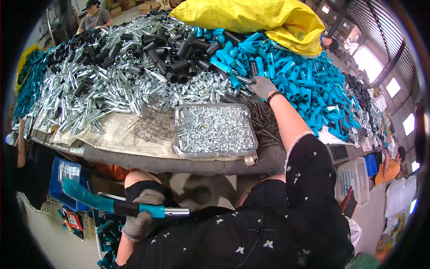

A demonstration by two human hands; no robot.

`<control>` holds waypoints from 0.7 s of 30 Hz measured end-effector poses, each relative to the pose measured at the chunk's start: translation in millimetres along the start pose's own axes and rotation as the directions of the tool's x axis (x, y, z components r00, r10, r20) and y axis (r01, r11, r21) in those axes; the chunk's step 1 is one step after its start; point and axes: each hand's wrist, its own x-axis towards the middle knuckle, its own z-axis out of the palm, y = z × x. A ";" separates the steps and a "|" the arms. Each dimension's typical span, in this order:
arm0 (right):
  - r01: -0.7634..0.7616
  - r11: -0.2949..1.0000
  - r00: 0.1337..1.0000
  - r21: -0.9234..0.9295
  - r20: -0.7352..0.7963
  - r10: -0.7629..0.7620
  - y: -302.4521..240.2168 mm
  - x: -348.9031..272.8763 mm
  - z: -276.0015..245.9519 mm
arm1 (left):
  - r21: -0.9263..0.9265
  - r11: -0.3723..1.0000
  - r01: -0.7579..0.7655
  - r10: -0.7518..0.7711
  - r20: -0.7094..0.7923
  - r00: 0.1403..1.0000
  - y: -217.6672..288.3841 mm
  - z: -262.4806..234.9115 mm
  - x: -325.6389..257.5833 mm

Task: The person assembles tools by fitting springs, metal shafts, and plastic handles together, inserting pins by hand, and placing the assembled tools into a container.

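Note:
My left hand [138, 224], in a grey glove, is closed around a curved teal handle [96, 201] above my lap. The handle has a black sleeve and a shiny metal tube end pointing right. My right arm is stretched forward over the table. My gloved right hand [263, 87] is closed at the edge of the teal part pile [309, 85], its fingers on a slim metal tube [243, 80]. Just left of it lie black sleeves [180, 66] and loose silver tubes [112, 87].
A clear-rimmed tray [216, 154] of small metal pieces stands at the table's near edge, with dark springs [265, 123] beside it. Yellow sacking [242, 15] covers the back. A blue crate [56, 179] is at lower left, a white basket [351, 179] at right. Other people are nearby.

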 end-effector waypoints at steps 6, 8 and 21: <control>-0.143 0.959 0.915 -0.246 0.337 0.223 -9.1 49.2 23.5 | -0.227 0.961 0.157 -0.217 -0.272 0.937 -21.8 -12.7 -38.4; -0.112 0.973 0.873 -0.202 0.449 0.193 -9.2 49.4 20.1 | -0.203 0.966 0.162 -0.216 -0.284 0.934 -30.0 -24.2 -45.1; -0.223 0.967 0.935 -0.121 0.253 0.247 -15.8 37.8 49.5 | -0.179 0.971 0.161 -0.181 -0.102 0.978 -32.7 -20.8 -7.2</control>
